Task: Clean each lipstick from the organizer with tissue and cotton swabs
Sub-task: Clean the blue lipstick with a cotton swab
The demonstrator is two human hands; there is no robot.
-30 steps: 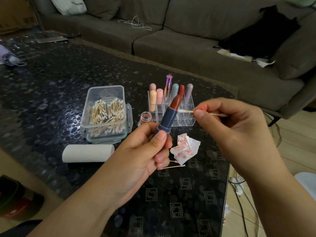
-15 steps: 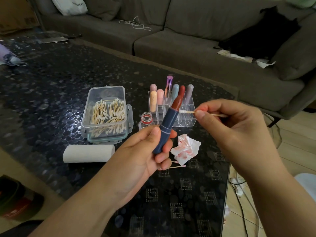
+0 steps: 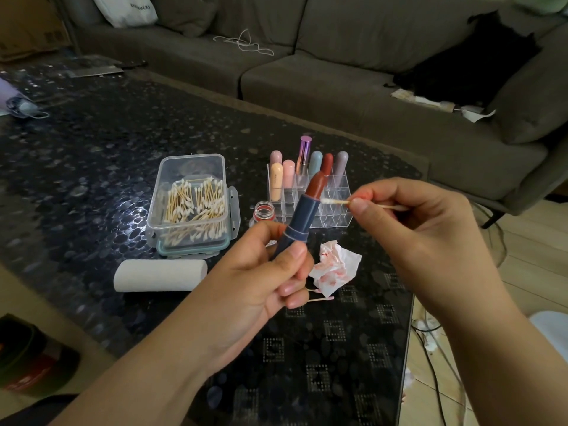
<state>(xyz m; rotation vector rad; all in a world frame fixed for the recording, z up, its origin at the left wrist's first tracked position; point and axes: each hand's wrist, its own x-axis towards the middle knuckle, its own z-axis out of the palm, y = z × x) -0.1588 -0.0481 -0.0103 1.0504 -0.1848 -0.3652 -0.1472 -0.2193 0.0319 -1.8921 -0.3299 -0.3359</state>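
Cotton swab [image 3: 333,201] (right hand [image 3: 424,238]) touches left hand [image 3: 261,272]'s lipstick [image 3: 302,215].

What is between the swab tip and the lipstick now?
Nothing visible. The right hand pinches the swab, and its cotton tip sits at the rim of the lipstick that the left hand grips; whether they touch, I cannot tell.

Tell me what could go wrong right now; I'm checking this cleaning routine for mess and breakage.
1. The lipstick is wound far out of its blue tube; sideways pressure from the cotton swab in the right hand might snap or gouge it.
2. The left hand grips only the tube's lower end, so it could slip.
3. The stained tissue and used swabs lie on the table, which could smear.
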